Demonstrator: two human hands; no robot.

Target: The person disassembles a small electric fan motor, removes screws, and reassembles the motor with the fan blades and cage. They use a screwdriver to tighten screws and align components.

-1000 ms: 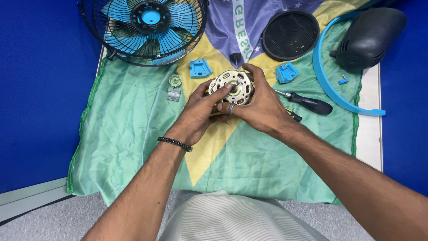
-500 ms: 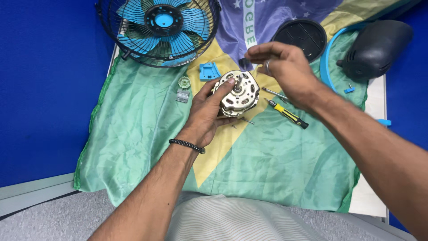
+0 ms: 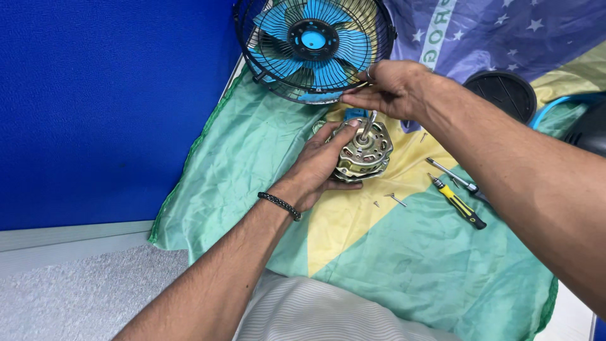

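Your left hand [image 3: 319, 165] cups the fan motor [image 3: 364, 150] from its left side, fingers curled around the metal housing and thumb laid along the top rim, so the motor sits gripped and slightly tilted on the green and yellow cloth [image 3: 252, 158]; the motor's shaft [image 3: 367, 125] points up toward your right hand [image 3: 391, 88], which hovers just above it with the fingertips pinched together on something small and slim; what that piece is cannot be told from this view; a dark beaded bracelet [image 3: 279, 205] circles your left wrist; just beyond the motor lies the black wire fan guard [image 3: 252, 47] with the blue fan blades [image 3: 314, 41] inside it, partly on the cloth and partly against the blue partition wall [image 3: 95, 95]; to the right of the motor, well apart from it, a yellow-handled screwdriver [image 3: 457, 202] lies on the cloth, with a second, slimmer metal tool [image 3: 449, 173] just beside it; a few loose screws [image 3: 394, 199] lie between the motor and the screwdriver; a round black cover [image 3: 505, 95] rests farther right, beside a curved blue ring [image 3: 555, 104] at the frame's edge.
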